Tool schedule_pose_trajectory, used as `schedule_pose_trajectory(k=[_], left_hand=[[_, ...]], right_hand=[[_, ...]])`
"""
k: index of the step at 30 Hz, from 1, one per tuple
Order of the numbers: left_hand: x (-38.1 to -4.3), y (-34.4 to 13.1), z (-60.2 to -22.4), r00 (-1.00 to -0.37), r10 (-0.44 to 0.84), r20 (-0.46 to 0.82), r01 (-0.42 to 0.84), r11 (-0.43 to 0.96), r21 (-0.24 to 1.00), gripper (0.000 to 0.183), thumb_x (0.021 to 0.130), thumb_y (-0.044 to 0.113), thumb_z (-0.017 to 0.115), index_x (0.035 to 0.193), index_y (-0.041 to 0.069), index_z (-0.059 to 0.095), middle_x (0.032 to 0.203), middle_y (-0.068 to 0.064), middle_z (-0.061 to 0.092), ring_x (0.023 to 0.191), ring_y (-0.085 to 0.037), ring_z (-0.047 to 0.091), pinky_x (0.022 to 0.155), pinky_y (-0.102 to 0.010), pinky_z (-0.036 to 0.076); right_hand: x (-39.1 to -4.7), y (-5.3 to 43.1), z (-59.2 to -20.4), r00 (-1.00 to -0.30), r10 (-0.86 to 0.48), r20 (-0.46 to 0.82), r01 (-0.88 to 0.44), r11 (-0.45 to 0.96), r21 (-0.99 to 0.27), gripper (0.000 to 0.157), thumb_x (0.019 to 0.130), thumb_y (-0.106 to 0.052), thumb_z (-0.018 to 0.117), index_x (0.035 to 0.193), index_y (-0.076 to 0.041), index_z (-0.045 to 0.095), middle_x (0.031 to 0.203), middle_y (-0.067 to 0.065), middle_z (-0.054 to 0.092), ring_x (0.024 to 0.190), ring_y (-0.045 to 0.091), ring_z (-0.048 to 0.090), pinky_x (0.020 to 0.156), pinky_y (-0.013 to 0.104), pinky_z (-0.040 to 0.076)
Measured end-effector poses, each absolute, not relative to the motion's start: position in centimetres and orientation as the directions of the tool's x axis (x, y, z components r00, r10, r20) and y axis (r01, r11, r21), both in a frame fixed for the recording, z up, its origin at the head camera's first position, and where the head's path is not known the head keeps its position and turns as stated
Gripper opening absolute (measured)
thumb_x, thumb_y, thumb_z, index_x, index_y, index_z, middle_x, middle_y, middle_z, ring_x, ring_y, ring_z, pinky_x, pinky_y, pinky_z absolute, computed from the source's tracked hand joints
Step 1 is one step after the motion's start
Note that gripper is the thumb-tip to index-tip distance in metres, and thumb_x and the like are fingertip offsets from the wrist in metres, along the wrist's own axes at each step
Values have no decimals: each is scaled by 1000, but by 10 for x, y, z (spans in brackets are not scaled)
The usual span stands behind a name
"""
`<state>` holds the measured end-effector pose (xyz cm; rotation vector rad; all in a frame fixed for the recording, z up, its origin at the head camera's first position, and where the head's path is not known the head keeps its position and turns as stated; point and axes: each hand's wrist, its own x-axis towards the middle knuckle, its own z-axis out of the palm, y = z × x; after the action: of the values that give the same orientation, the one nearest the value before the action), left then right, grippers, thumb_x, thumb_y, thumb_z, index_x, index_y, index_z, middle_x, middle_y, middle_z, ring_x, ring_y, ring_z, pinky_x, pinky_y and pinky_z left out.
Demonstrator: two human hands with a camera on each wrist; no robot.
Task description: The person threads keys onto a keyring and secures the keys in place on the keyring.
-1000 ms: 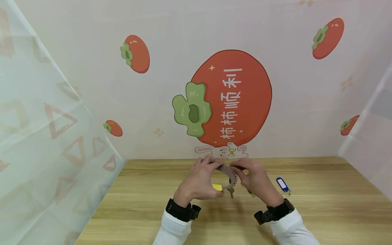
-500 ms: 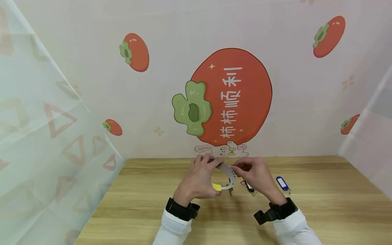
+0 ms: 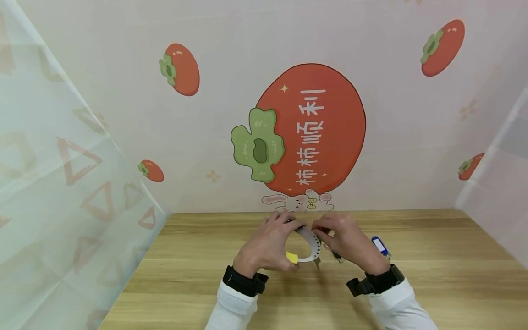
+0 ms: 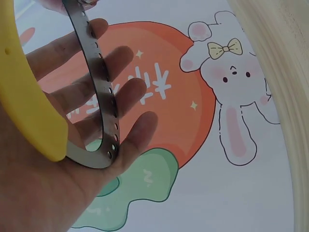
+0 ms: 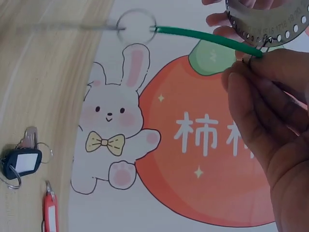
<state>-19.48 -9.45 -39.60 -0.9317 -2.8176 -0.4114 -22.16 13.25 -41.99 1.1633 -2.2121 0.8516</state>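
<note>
My left hand [image 3: 266,243] holds a large metal key hoop with a yellow grip [image 4: 38,111]. The grip lies against the palm, while the fingers reach behind the flat band [image 4: 99,72], which has numbered holes along its edge. On the hoop's right side, my right hand [image 3: 345,240] pinches the hook end of a green key tag [image 5: 207,39] with thumb and fingertips, close to the holes. A split ring [image 5: 155,29] hangs at the tag's far end with a blurred key [image 5: 72,26] on it. The fingers hide whether the hook passes through a hole.
On the wooden table [image 3: 198,275], a black key tag [image 5: 21,163] with a key lies below the right hand, near a red tag [image 5: 50,212]. A blue tag [image 3: 380,245] lies farther right. Behind stands a printed wall sheet [image 3: 206,137].
The hoop has turned and shifted slightly right and down. My right hand keeps its pinch beside the hoop's edge. The key below the hoop has swung a little right.
</note>
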Motion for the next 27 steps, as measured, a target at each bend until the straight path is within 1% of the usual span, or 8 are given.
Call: schedule_pose_trajectory(k=[3,6,8,13,16,20,25,27], left_hand=[[-194,-92,-396,-800,555,228,596,778,198,91,62,39,93,144,25,55,138,0,51,131,-26,44,104,-54,41],[-193,-89,-396,-807,545,227,583,797,159,96,60,39,95,145,25,53,137,-3,49,130,-26,44,103,-54,42],[-192,-87,-396,-815,535,224,569,812,131,96,60,39,94,145,24,52,136,-4,48,128,-26,44,102,-53,42],[-192,-84,-397,-837,501,220,530,842,97,92,59,35,92,141,19,52,137,-8,47,128,-28,43,105,-54,40],[-192,-83,-399,-845,486,223,513,855,80,93,57,34,92,139,17,52,136,-9,47,127,-29,44,105,-52,41],[-191,-83,-400,-850,478,223,502,863,60,91,57,32,93,137,16,51,135,-10,49,125,-29,46,102,-50,43],[-191,-83,-400,-856,475,205,495,868,52,91,59,32,92,137,15,50,139,-11,50,131,-31,45,104,-51,43],[-191,-83,-399,-855,478,202,496,867,49,90,59,32,92,137,15,50,138,-10,51,129,-30,45,103,-51,43]], right_hand=[[-222,132,-420,-503,-527,685,-853,431,-295,21,79,9,81,91,-8,76,84,-5,69,72,1,64,62,17,52],[-222,132,-420,-528,-508,680,-838,439,-323,20,79,8,81,91,-8,76,83,-6,69,72,1,64,62,19,53],[-222,132,-420,-571,-491,658,-812,455,-366,19,80,7,81,90,-9,76,83,-7,69,71,1,64,62,21,54],[-221,131,-421,-710,-427,560,-701,500,-508,13,84,1,80,91,-10,77,84,-6,70,71,3,65,63,24,56],[-220,130,-421,-755,-397,522,-654,508,-560,10,86,-1,79,91,-10,77,83,-5,70,70,4,65,63,25,56],[-220,129,-420,-767,-385,514,-641,510,-574,9,86,-2,79,88,-11,77,82,-6,70,69,4,65,62,26,55],[-220,128,-420,-763,-383,520,-644,513,-568,10,86,-2,79,87,-12,77,82,-6,70,69,4,65,62,25,55],[-221,128,-420,-756,-388,527,-652,513,-558,10,86,-2,79,88,-12,77,82,-6,70,69,3,65,62,25,55]])
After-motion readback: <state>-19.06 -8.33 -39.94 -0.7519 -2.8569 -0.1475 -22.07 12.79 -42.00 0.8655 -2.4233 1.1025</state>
